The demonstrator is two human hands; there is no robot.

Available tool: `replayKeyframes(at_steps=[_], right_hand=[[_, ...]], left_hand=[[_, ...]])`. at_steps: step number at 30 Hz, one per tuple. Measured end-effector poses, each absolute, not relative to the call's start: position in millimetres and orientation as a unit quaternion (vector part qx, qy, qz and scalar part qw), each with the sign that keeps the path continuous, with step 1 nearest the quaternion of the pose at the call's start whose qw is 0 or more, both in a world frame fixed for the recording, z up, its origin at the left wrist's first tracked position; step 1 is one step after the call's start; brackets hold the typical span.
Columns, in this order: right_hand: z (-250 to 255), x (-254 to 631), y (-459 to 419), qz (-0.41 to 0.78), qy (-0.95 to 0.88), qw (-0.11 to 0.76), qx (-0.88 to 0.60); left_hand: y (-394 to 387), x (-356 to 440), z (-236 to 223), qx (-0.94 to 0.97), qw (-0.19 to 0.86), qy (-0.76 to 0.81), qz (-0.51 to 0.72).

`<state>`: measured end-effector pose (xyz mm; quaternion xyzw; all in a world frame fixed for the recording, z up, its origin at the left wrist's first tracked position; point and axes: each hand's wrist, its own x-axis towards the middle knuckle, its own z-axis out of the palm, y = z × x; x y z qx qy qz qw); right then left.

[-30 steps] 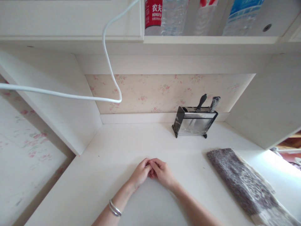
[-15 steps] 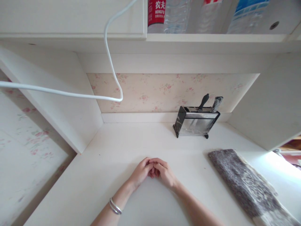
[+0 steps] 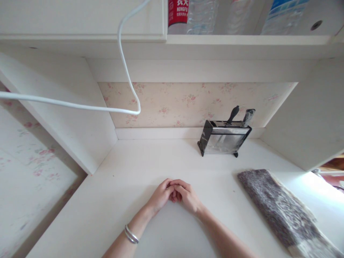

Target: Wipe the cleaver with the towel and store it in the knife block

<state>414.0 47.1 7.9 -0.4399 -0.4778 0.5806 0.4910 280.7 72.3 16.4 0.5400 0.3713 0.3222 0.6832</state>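
Note:
My left hand (image 3: 161,194) and my right hand (image 3: 189,198) rest together on the white tabletop (image 3: 139,161). Their fingers are curled and folded against each other, the fingertips meeting in the middle. No object shows in either hand. Two silver bangles (image 3: 131,234) circle my left wrist. Beyond the hands, to the right, stands a black and clear knife block (image 3: 225,139), apart from them. Two handles stick up from its top, one black and one mottled grey.
A folded grey-and-white patterned cloth (image 3: 282,208) lies at the right. Overhead, a white shelf (image 3: 242,40) carries several plastic bottles, one with a red label (image 3: 182,12). A white cable (image 3: 80,106) hangs across the upper left. Side panels flank the tabletop.
The hands keep the same folded pose. Only the view has tilted down very slightly, so the shelf and bottles appear a little higher.

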Motion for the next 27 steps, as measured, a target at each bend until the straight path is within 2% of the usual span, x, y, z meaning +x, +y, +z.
replayKeyframes(at_steps=[27], right_hand=[[10.7,413.7,46.7,0.564,-0.498,0.478,-0.453]], left_hand=[[74.5,280.5,12.0,0.550,0.672,0.380,0.317]])
